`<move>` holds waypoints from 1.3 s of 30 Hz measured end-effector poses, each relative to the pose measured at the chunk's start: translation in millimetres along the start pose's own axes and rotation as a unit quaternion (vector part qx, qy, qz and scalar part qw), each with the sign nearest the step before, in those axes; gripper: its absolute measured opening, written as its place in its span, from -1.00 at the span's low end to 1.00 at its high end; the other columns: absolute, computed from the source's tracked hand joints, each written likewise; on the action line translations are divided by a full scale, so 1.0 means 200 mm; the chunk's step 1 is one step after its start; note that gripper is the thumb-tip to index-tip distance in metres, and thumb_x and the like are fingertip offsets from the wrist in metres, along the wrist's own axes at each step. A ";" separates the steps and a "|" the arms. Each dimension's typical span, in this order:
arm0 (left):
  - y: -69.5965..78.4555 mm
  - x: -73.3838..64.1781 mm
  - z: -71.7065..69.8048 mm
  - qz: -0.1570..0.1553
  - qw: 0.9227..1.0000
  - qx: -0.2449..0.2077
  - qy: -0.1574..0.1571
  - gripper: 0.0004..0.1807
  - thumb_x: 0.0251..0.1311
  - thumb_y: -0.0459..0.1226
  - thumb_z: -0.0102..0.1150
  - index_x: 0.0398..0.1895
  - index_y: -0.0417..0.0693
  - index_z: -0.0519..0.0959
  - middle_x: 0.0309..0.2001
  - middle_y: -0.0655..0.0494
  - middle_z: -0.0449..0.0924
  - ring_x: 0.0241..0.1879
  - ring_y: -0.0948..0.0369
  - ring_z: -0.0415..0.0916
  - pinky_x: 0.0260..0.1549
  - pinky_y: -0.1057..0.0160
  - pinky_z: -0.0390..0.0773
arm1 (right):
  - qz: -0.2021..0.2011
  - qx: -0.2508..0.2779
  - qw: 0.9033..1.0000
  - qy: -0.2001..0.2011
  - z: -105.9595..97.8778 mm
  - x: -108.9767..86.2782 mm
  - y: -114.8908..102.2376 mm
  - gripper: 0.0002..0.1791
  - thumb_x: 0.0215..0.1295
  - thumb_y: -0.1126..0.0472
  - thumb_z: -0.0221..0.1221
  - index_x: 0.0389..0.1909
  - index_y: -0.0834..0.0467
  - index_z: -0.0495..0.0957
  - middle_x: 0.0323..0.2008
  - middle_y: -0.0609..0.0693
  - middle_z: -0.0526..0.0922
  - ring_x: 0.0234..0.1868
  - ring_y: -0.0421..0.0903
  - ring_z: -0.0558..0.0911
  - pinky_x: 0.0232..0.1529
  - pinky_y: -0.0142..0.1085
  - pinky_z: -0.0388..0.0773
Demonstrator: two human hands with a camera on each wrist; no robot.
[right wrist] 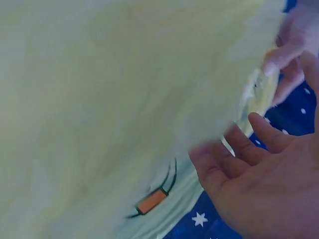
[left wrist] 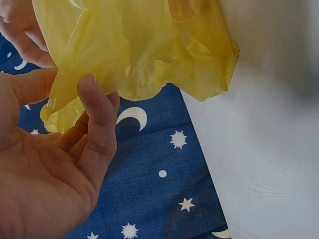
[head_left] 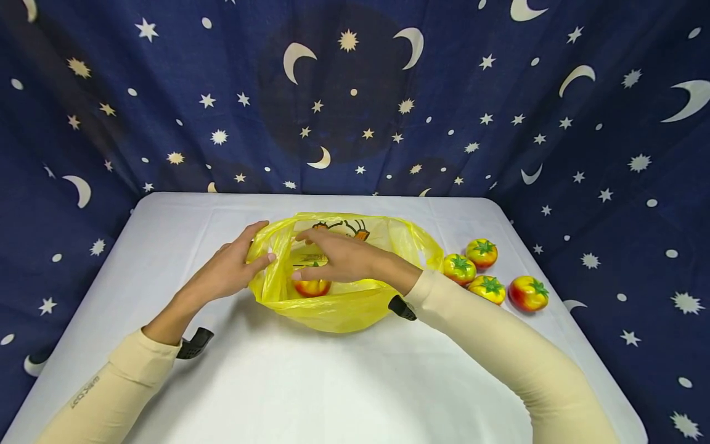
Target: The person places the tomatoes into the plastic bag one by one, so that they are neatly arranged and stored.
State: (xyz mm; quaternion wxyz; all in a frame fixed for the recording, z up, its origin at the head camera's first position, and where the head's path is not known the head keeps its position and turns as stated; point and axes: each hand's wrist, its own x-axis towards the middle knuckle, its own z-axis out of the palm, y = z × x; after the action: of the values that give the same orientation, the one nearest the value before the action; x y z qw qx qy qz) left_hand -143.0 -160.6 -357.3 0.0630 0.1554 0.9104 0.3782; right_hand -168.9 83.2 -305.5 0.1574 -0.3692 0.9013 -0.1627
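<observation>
You worked in what looked like a makeshift recording booth: blue curtains (head_left: 455, 74) printed with moons (head_left: 416, 46) and stars (head_left: 146, 29) hung at the back and both sides of your white table (head_left: 333, 388) — and black gear (head_left: 194, 343) showed by both your cuffs (head_left: 146, 354). Whether a home or a lab lay around it, the views did not tell.

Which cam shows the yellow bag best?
Head: it shows the yellow bag's open mouth and a fruit inside. Left wrist shows only a cropped part; right wrist, a blurry close-up with an orange print.
</observation>
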 end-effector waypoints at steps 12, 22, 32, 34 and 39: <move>0.00 0.01 0.00 -0.010 1.000 0.015 0.005 -0.20 0.24 0.11 -0.03 0.44 0.20 -0.12 0.13 -0.03 0.39 -0.11 0.03 0.45 -0.09 -0.10 0.40 | -0.018 0.067 0.995 0.078 -0.05 -0.22 0.04 -0.09 -0.03 -0.43 0.13 0.35 -0.23 0.08 0.26 -0.27 0.23 0.24 -0.28 0.24 0.20 -0.18 0.24; 0.00 0.01 0.00 -0.013 1.000 0.010 0.000 -0.20 0.24 0.10 -0.02 0.44 0.17 -0.12 0.11 -0.04 0.41 -0.11 0.05 0.46 -0.10 -0.08 0.41 | -0.007 0.148 0.983 0.110 -0.11 -0.40 0.05 -0.09 0.03 -0.17 0.29 0.37 -0.05 0.09 0.31 -0.21 0.17 0.28 -0.24 0.18 0.27 -0.15 0.14; -0.01 0.02 0.01 -0.021 1.000 0.001 -0.002 -0.19 0.23 0.11 -0.01 0.44 0.16 -0.13 0.11 -0.06 0.40 -0.12 0.08 0.47 -0.09 -0.04 0.44 | 0.025 0.199 0.964 0.174 -0.16 -0.66 0.07 -0.07 0.02 0.14 0.36 0.38 0.07 0.06 0.34 -0.08 0.13 0.31 -0.10 0.13 0.27 -0.04 0.08; -0.01 0.01 0.01 -0.020 1.000 -0.003 -0.001 -0.19 0.23 0.11 -0.02 0.44 0.15 -0.13 0.11 -0.06 0.40 -0.13 0.08 0.47 -0.10 -0.03 0.44 | 0.036 0.215 0.958 0.188 -0.15 -0.72 0.14 -0.06 0.03 0.16 0.36 0.39 0.01 0.03 0.35 -0.11 0.09 0.31 -0.04 0.12 0.23 0.03 0.14; -0.03 0.01 0.00 -0.010 1.000 -0.014 0.001 -0.19 0.24 0.11 -0.02 0.44 0.15 -0.13 0.09 -0.04 0.42 -0.16 0.11 0.48 -0.10 -0.03 0.43 | 0.056 0.223 0.944 0.237 -0.12 -0.87 0.36 -0.01 0.01 0.28 0.35 0.40 -0.13 -0.02 0.37 -0.15 0.03 0.32 0.01 0.10 0.19 0.06 0.18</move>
State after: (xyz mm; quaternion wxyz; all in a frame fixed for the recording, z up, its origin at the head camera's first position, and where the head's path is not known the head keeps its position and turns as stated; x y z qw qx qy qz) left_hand -146.0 -163.2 -361.1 0.0680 0.1452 0.9066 0.3904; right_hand -105.0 260.5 -284.7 0.0259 -0.2248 0.8724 -0.4332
